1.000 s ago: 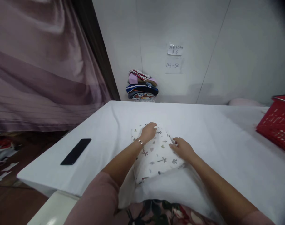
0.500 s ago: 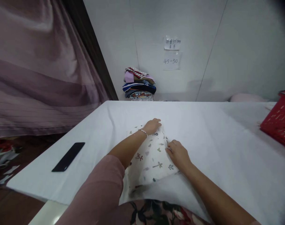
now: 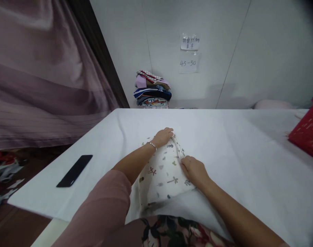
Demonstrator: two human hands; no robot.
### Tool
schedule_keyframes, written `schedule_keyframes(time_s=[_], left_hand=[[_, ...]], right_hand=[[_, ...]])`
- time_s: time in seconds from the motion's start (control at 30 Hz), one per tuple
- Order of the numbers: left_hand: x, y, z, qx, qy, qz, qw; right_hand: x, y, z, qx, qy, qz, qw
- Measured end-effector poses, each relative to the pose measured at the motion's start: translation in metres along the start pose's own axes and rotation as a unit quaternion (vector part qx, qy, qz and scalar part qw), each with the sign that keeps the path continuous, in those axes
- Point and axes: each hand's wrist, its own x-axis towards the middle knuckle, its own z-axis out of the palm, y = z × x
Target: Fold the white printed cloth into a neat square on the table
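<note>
A white cloth (image 3: 163, 175) printed with small palm trees and other motifs lies folded on the white-covered table in front of me. My left hand (image 3: 163, 136), with a silver bracelet at the wrist, is at the cloth's far corner, its fingers closed over the edge. Lower on the right edge, my right hand (image 3: 194, 169) pinches the cloth between thumb and fingers. Between the two hands the right edge stands up in a narrow fold. My left forearm covers part of the cloth's left side.
A black phone (image 3: 74, 171) lies on the left of the table (image 3: 230, 154). At the right edge stands a red plastic basket (image 3: 307, 132). Beyond the far edge is a stack of folded fabrics (image 3: 153, 90) against the wall. A pink curtain (image 3: 43, 75) hangs at the left.
My left hand has shifted slightly left and toward me with the far corner. The cloth's right edge is now raised into a clearer fold. My right hand has barely moved.
</note>
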Motion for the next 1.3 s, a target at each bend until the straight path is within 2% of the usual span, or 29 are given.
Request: schedule_keyframes(time_s=[0.2, 0.4, 0.53, 0.63, 0.8, 0.93, 1.13, 1.3], left_hand=[[0.000, 0.000, -0.003, 0.022, -0.008, 0.002, 1.000], [-0.002, 0.002, -0.002, 0.030, -0.019, -0.027, 0.999], [-0.001, 0.000, -0.003, 0.019, -0.043, -0.032, 0.998], [-0.001, 0.000, -0.004, 0.015, -0.048, -0.026, 0.998], [-0.002, 0.005, -0.007, -0.022, -0.060, 0.014, 0.998], [-0.002, 0.008, -0.015, -0.025, -0.067, -0.002, 0.997], [-0.003, 0.005, -0.023, -0.029, -0.074, -0.008, 0.997], [-0.005, 0.000, -0.019, -0.016, -0.070, 0.000, 0.997]], right_hand=[[-0.001, 0.002, -0.003, 0.055, 0.009, 0.013, 0.998], [0.000, 0.006, 0.001, 0.124, 0.003, -0.009, 0.992], [0.004, 0.012, 0.007, 0.179, 0.024, 0.023, 0.983], [0.005, 0.013, 0.007, 0.167, 0.036, 0.062, 0.983], [0.005, 0.012, 0.002, 0.122, -0.007, 0.106, 0.987], [0.004, 0.011, 0.000, 0.104, -0.013, 0.096, 0.990], [0.001, 0.004, -0.001, 0.090, 0.024, 0.047, 0.995], [-0.003, -0.002, -0.002, 0.093, -0.002, 0.021, 0.995]])
